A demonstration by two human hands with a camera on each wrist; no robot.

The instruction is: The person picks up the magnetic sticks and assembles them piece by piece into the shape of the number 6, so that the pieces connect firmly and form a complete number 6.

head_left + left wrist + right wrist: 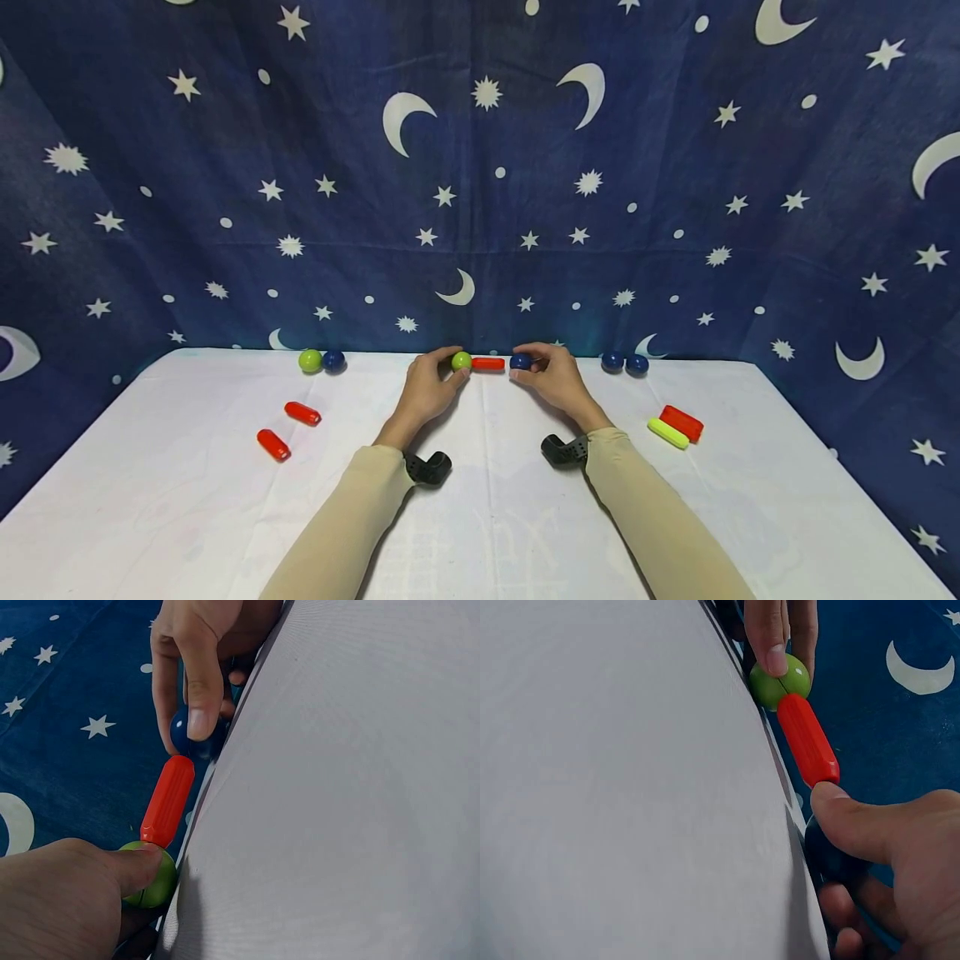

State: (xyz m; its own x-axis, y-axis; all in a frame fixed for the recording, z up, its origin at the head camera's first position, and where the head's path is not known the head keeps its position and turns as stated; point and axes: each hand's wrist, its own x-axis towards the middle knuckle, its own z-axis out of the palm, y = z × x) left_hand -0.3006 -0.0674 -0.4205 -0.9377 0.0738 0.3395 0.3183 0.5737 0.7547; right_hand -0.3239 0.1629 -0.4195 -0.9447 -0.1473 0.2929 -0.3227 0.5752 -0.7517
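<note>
At the table's far edge my left hand (429, 390) pinches a green ball (461, 361) between thumb and fingers. My right hand (557, 379) holds a dark blue ball (520, 362) the same way. Between the two balls lies a red faceted stick (488, 364). One end of it meets the green ball in the left wrist view, close to the left thumb (139, 866). Its other end is at the blue ball, where the right thumb (855, 821) covers part of the spot in the right wrist view; I cannot tell whether they touch.
A green ball (310, 361) and a blue ball (333, 361) sit back left, with two red sticks (302, 413) nearer. Two blue balls (612, 361) are back right. A red piece (682, 422) and a yellow stick (667, 433) lie front right. A starry cloth (480, 208) hangs behind.
</note>
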